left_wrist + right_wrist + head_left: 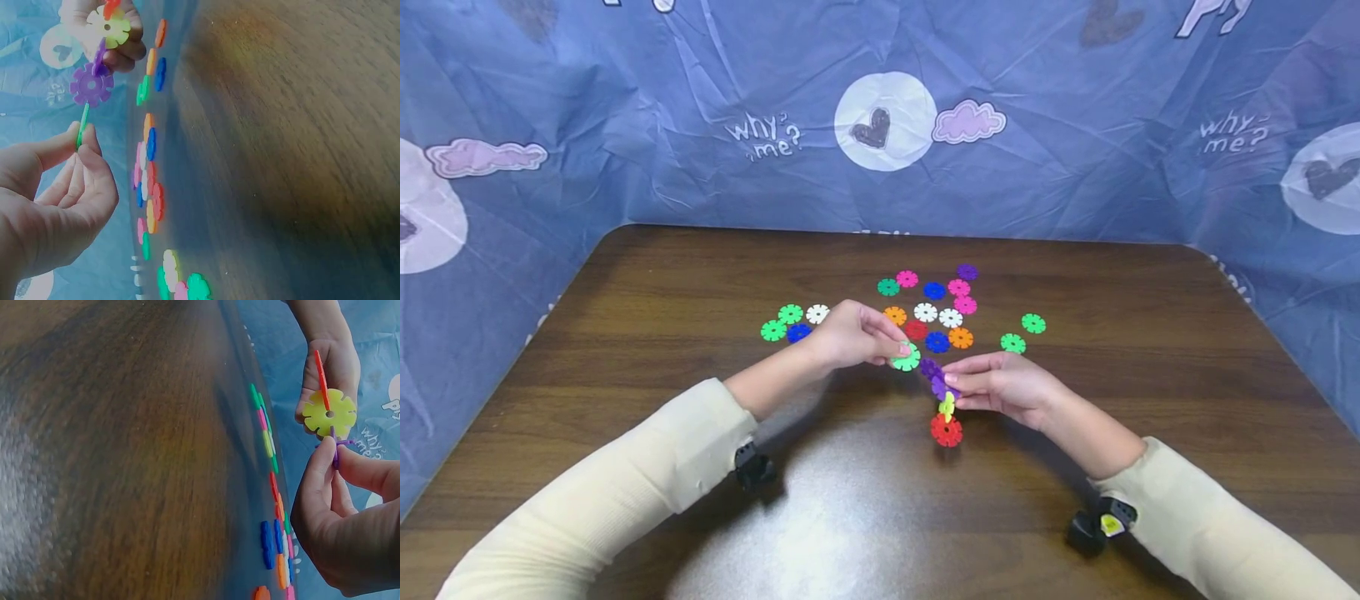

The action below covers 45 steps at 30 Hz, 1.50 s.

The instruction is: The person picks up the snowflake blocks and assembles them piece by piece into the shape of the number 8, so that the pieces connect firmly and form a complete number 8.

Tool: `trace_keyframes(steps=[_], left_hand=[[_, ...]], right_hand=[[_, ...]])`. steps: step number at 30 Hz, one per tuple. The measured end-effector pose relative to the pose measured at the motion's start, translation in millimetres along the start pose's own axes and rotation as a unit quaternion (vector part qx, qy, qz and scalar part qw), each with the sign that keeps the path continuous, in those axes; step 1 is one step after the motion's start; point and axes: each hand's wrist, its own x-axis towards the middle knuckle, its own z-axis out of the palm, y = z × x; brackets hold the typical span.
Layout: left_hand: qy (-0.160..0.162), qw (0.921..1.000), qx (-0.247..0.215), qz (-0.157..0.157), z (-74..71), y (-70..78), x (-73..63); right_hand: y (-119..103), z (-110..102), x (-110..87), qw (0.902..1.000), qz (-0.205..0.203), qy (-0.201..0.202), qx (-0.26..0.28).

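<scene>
My left hand (pixel 857 335) pinches a light green notched disc (pixel 907 358) between thumb and fingertips. In my right hand (pixel 1011 387) is a chain of interlocked notched discs, pinched at a purple disc (pixel 942 387). A second purple disc (pixel 91 85) forms the chain's far end, and the green disc's edge is right at its rim in the left wrist view. Below the pinch hang a yellow disc (pixel 330 414) and, at the bottom, a red disc (pixel 946 431). The right fingers partly cover the purple disc they hold.
Loose notched discs lie flat beyond the hands, among them a white disc (pixel 951 317), an orange disc (pixel 961 337) and a blue disc (pixel 937 342). Green discs (pixel 790 314) lie left, with another green disc (pixel 1033 323) right. A blue printed cloth (pixel 805 192) hangs behind the wooden table (pixel 700 275).
</scene>
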Motion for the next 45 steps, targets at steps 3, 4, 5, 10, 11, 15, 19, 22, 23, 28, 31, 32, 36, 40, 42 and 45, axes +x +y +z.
trace_keyframes(steps=[3, 4, 5, 10, 11, 15, 19, 22, 23, 28, 31, 32, 36, 40, 42, 45], left_hand=[[-0.005, 1.0000, 0.007, -0.002, 1.7, -0.3, -1.0], [-0.006, 0.9999, 0.012, -0.001, 2.5, -0.3, -1.5], [-0.005, 0.9998, 0.019, 0.001, 3.5, -0.3, -2.1], [0.001, 0.9985, 0.054, -0.001, 9.4, -1.9, -4.9], [0.004, 0.9983, 0.058, -0.004, 10.6, -2.4, -5.4], [0.014, 0.9976, 0.064, -0.020, 13.4, -2.9, -7.4], [0.018, 0.9964, 0.078, -0.027, 11.9, -3.2, -8.8], [0.006, 0.9947, 0.098, -0.031, 10.6, -4.3, -9.4], [0.000, 0.9941, 0.104, -0.031, 10.2, -4.6, -9.6], [-0.010, 0.9928, 0.116, -0.029, 8.8, -4.8, -9.8], [0.018, 0.9958, 0.085, -0.030, 8.8, -4.2, -9.0], [0.026, 0.9971, 0.066, -0.029, 8.9, -4.2, -8.6], [0.058, 0.9981, -0.018, -0.013, 8.9, -3.3, -6.9], [0.069, 0.9934, -0.092, -0.010, 5.8, -0.9, -6.7], [0.070, 0.9900, -0.122, -0.015, 3.8, 0.6, -7.0], [0.063, 0.9839, -0.166, -0.020, 2.0, 1.9, -7.5]], right_hand=[[0.3, 0.9, 0.2, 0.9999, -0.006, -0.001, -0.012], [0.3, 1.5, 0.2, 0.9998, -0.009, 0.001, -0.017], [0.5, 2.0, 0.3, 0.9997, -0.011, 0.003, -0.023], [2.6, 6.1, 1.5, 0.9972, -0.026, 0.018, -0.068], [2.8, 7.1, 1.7, 0.9962, -0.028, 0.020, -0.079], [0.5, 13.0, 1.1, 0.9930, -0.033, 0.032, -0.109], [-2.4, 19.6, 0.9, 0.9911, -0.033, 0.042, -0.122], [-2.9, 22.4, 1.4, 0.9882, -0.037, 0.045, -0.142], [-3.1, 22.7, 1.8, 0.9865, -0.039, 0.047, -0.152], [-5.5, 22.4, 2.9, 0.9793, -0.046, 0.061, -0.188], [-6.4, 23.5, 3.6, 0.9810, -0.052, 0.072, -0.173], [-6.2, 24.1, 4.1, 0.9826, -0.054, 0.078, -0.160], [-4.7, 28.0, 5.3, 0.9888, -0.071, 0.100, -0.086], [-5.2, 32.5, 5.6, 0.9894, -0.087, 0.116, -0.013], [-6.7, 34.3, 5.0, 0.9879, -0.091, 0.125, 0.005], [-8.5, 36.3, 3.9, 0.9862, -0.086, 0.139, 0.026]])
